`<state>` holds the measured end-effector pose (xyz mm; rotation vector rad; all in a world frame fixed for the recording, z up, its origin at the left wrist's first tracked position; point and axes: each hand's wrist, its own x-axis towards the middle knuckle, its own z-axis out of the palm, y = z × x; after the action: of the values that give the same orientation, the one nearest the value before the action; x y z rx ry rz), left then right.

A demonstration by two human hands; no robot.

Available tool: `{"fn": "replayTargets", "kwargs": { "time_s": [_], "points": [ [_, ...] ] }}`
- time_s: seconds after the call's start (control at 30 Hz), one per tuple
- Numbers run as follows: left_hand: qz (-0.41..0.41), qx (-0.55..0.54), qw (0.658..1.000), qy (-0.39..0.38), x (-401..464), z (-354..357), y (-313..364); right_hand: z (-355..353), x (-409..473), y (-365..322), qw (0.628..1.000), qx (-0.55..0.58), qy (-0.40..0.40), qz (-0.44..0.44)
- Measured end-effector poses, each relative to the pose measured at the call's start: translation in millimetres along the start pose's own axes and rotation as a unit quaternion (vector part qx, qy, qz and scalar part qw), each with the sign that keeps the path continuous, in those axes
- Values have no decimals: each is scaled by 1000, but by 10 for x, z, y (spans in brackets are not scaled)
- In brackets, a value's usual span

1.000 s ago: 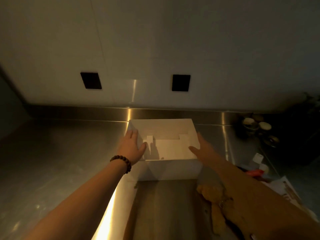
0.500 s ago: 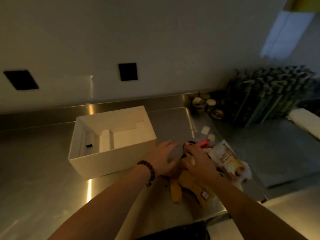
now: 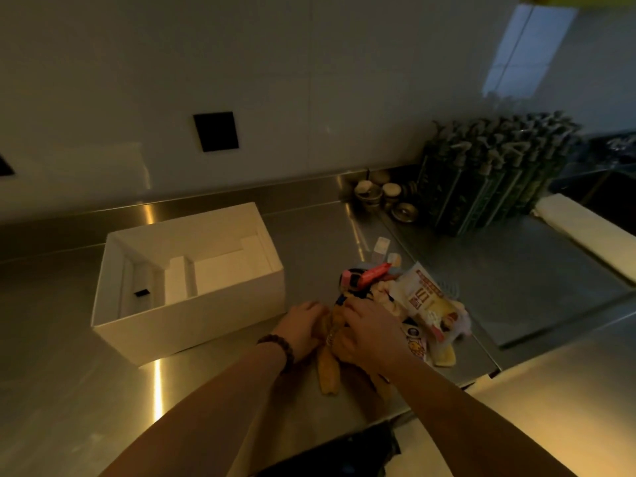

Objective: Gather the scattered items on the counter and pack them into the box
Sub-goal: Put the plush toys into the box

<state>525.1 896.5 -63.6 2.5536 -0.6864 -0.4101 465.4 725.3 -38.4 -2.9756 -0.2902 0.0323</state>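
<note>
Your two hands, left hand point(image 3: 303, 327) and right hand point(image 3: 368, 333), curl their fingers around one yellow plush toy point(image 3: 328, 368), right of one open white box point(image 3: 187, 282).

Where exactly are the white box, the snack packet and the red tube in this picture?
white box point(image 3: 192, 325): head view, on its near outer wall.
snack packet point(image 3: 425, 299): head view, on its printed front.
red tube point(image 3: 373, 274): head view, mid-length on its body, atop the pile.
</note>
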Motion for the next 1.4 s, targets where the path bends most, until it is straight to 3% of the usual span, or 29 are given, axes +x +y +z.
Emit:
{"fn": "replayTargets", "kwargs": {
  "time_s": [0.33,0.5,0.77,1.03,1.17,1.4],
  "points": [
    [93,14,994,55,108,-507,231,-162,104,-20,994,71,78,-9],
    [111,44,991,65,100,-952,323,-294,133,-43,989,107,100,-7],
    [124,67,978,151,-32,-1632,207,-485,425,-236,963,234,129,-42],
    [23,30,962,269,-486,-2289,-444,-1038,1243,-816,950,196,166,-179],
    [-31,22,952,302,-712,-2338,-840,-1079,1641,-1198,960,149,103,-213],
    [-151,-48,954,254,-731,-2051,-1452,-566,2130,-1609,972,124,-11,-201]
  ]
}}
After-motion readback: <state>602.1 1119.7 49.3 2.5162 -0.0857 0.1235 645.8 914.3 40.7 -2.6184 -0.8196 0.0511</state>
